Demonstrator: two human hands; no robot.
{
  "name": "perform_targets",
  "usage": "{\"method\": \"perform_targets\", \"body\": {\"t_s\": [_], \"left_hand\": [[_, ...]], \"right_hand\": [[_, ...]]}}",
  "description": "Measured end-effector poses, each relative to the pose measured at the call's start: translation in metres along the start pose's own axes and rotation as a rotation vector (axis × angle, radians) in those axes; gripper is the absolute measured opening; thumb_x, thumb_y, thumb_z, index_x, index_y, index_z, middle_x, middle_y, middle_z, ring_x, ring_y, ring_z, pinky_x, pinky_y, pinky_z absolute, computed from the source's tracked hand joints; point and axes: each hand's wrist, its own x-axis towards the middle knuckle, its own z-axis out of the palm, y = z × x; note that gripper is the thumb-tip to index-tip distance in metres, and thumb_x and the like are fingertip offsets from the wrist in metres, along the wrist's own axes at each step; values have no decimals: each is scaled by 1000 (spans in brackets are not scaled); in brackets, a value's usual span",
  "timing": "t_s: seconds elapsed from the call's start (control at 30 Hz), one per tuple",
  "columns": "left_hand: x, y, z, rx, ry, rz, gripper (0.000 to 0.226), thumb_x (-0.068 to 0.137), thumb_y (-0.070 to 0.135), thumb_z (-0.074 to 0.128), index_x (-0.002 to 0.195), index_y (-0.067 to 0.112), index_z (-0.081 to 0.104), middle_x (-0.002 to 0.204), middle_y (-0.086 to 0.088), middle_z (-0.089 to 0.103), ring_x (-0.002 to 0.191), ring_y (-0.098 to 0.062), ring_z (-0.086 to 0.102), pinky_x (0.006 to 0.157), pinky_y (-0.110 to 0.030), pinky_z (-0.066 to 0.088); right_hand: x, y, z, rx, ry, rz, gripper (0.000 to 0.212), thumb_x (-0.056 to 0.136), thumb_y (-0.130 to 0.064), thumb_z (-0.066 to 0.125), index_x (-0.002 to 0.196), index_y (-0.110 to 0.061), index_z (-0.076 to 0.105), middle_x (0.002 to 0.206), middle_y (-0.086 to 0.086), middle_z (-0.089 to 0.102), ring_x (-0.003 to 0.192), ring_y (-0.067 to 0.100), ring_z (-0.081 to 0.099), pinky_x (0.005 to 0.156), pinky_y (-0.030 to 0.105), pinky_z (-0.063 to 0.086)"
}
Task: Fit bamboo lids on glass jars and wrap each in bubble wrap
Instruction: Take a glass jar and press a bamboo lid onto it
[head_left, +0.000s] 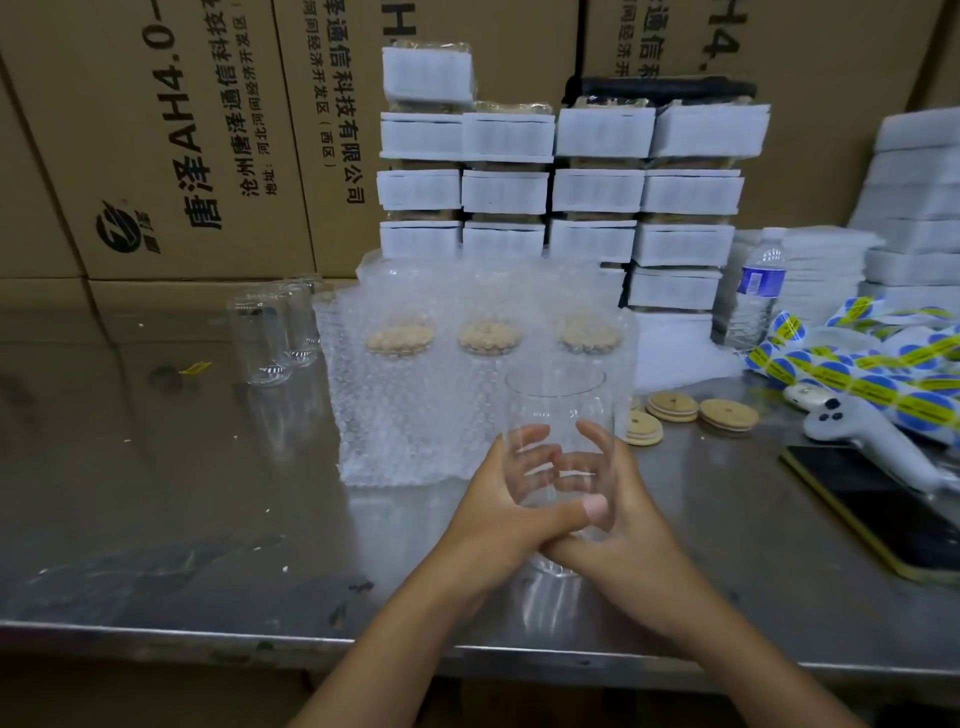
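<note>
Both hands hold one clear glass jar (557, 400) upright over the steel table (208, 519), open mouth up, no lid on it. My left hand (498, 509) wraps its left side with the thumb across the front. My right hand (618, 509) cups its right side. Behind the jar lies a sheet of bubble wrap (410, 426), and three wrapped jars with bamboo lids (488, 338) stand in a row at its far end. Loose bamboo lids (672, 406) lie to the right of the jar. Empty jars (265, 343) stand at the left.
Stacked white foam-wrapped packs (597, 187) and cardboard boxes (182, 130) line the back. A water bottle (756, 291), blue and yellow sticker strips (857, 364), a white controller (852, 426) and a phone (883, 509) sit at the right. The table edge (260, 636) runs near me.
</note>
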Motion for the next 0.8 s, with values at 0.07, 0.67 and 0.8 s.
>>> {"method": "perform_targets", "body": {"t_s": [0.07,0.67,0.8], "left_hand": [[2,-6,1,-18,10,-3,81,46,37,85,120,31,52,121,7,63,110,-3,62,81,-19,52],[7,-32,-3,-1,105,57,84,38,44,83,117,37,52,110,23,65,106,1,62,72,-12,49],[12,-32,-2,32,67,60,80,40,47,82,114,46,52,112,27,63,106,3,61,72,-10,49]], "right_hand": [[-3,-1,-19,-106,-153,30,104,53,-42,85,136,-55,24,127,-20,49,117,-7,50,93,16,45],[109,90,-102,-871,228,266,47,82,-30,63,121,-7,51,124,16,57,115,33,52,90,39,43],[119,92,-104,-971,233,350,52,82,-41,61,126,-15,49,127,13,57,117,34,52,91,41,43]]}}
